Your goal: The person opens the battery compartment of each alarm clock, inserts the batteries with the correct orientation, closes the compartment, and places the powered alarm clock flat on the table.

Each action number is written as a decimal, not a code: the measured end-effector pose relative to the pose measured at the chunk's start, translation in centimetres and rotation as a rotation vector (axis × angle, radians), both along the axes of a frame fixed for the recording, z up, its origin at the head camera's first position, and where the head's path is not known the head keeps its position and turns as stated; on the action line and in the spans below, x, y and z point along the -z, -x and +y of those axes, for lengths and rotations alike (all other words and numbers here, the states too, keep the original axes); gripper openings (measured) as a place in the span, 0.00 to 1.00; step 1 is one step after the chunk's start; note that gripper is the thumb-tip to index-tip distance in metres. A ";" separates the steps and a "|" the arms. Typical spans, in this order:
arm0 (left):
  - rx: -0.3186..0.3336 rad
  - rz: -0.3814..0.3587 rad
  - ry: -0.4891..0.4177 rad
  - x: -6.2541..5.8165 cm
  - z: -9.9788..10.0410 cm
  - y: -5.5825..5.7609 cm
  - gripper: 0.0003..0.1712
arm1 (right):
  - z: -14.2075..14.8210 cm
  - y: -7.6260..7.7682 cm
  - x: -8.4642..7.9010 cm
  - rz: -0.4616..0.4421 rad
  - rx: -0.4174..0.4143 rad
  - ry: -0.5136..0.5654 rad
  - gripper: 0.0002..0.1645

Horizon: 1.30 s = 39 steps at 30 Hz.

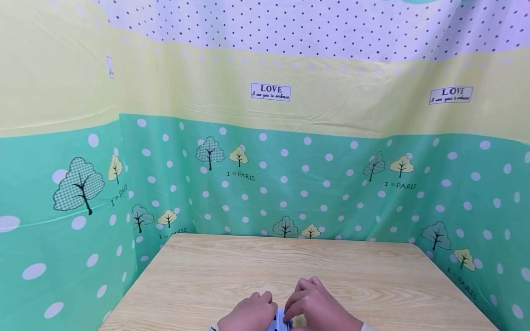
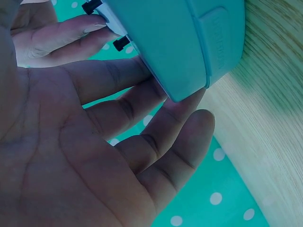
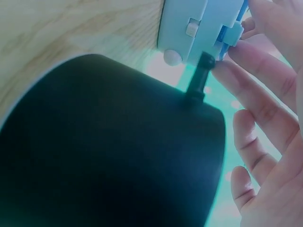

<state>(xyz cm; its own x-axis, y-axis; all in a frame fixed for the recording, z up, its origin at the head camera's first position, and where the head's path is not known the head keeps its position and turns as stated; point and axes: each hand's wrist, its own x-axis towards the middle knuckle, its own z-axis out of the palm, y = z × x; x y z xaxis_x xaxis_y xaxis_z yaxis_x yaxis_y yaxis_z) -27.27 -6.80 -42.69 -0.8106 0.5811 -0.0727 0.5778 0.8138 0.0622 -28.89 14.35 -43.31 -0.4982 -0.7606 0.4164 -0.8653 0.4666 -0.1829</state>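
Between my hands, at the bottom edge of the head view, is a light-blue plastic case (image 1: pixel 280 317). The left wrist view shows its rounded body, with a raised panel bearing embossed lettering and two black-tipped pegs (image 2: pixel 121 43) on one side. My left hand (image 1: pixel 253 312) holds it, fingertips bent in behind its lower edge. My right hand (image 1: pixel 319 307) grips the opposite side. In the right wrist view its fingers (image 3: pixel 251 90) reach the case by a small blue tab (image 3: pixel 233 34), near a white button and a round foot. Both thumbs are mostly hidden.
The case is over the near part of a wood-grain table (image 1: pixel 248 262). A printed green, yellow and dotted curtain (image 1: pixel 306 184) hangs behind and on both sides. A large dark rounded shape (image 3: pixel 118 151) with a short black stub fills much of the right wrist view.
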 end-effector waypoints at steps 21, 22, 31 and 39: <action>0.028 0.012 -0.010 0.3 -0.1 0.3 0.22 | 0.4 0.2 1.0 0.021 -0.029 0.072 0.09; 0.027 0.011 -0.009 0.4 -0.1 0.3 0.21 | 0.4 0.2 1.0 0.028 -0.026 0.074 0.09; 0.006 0.016 -0.004 0.6 0.1 0.3 0.17 | 0.4 0.2 1.1 0.057 -0.009 0.067 0.05; 0.002 0.005 -0.003 0.4 0.0 0.2 0.20 | 0.5 0.0 1.2 0.048 -0.004 0.076 0.06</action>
